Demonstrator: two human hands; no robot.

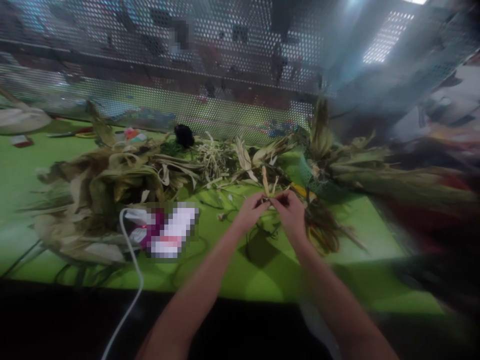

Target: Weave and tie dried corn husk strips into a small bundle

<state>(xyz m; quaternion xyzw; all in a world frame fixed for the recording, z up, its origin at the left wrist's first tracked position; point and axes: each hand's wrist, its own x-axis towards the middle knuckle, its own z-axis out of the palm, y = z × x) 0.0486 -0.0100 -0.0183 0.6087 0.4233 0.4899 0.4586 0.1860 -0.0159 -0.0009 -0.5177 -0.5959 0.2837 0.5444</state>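
Note:
Both my hands meet above the green table (232,280), fingertips pinched close together. Between them stand thin strips of dried corn husk (265,181), pointing up and away from me. My left hand (254,209) grips the strips' lower end from the left, and my right hand (290,206) grips it from the right. The exact hold is hidden behind the fingers. Just beyond lie loose pale husk pieces (243,156). To the right of my right hand rests a tool with yellow-orange loop handles (324,237), perhaps scissors, partly blurred.
A large heap of dried husks (101,185) covers the left side. In front of it are a blurred-out phone-like object (174,232) and a white cable (135,270). More husk bundles (375,170) lie at right. A perforated metal screen (225,60) stands behind the table.

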